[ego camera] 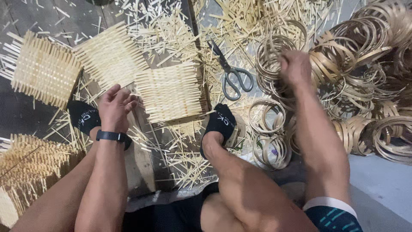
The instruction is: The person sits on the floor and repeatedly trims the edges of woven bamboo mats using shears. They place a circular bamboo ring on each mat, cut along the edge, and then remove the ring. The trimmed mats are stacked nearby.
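Your right hand (296,68) reaches into the pile of bamboo rings (365,81) on the floor (377,180) and closes around a ring (274,53) at the pile's left edge, just right of the scissors (234,75). Your left hand (115,107) hangs loosely curled and holds nothing, its fingertips just beside the middle woven mat (169,92), with two more mats (77,64) lying to the left among scattered splints (184,159).

Right hand (295,66): closed among bamboo rings (274,53)
Left hand (115,107): loose, fingers curled, beside woven mat (169,91)
Scissors (231,73): lying between mat and rings
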Demonstrator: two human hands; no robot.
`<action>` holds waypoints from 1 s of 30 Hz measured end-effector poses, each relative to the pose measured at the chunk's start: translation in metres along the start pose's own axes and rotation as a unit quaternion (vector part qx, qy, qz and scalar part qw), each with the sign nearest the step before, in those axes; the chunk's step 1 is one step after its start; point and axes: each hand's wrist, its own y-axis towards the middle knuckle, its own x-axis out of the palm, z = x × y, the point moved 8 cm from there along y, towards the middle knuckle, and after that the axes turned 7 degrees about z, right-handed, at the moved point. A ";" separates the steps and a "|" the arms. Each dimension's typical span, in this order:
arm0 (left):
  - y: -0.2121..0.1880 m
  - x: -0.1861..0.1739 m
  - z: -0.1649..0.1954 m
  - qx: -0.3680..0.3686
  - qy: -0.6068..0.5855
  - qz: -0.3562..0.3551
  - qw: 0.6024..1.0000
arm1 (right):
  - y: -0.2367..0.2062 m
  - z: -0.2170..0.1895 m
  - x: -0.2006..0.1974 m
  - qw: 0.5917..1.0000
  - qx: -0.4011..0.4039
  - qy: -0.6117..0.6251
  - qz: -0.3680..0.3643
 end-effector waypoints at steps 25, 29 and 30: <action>-0.203 0.201 0.107 0.301 0.113 -0.299 0.898 | -0.106 -0.091 -0.222 0.950 0.063 0.305 -0.010; -0.203 0.192 0.090 0.292 0.146 -0.298 0.897 | -0.123 -0.074 -0.215 0.883 0.117 0.452 -0.042; -0.205 0.194 0.090 0.303 0.149 -0.300 0.892 | -0.126 -0.077 -0.210 0.851 0.130 0.504 -0.067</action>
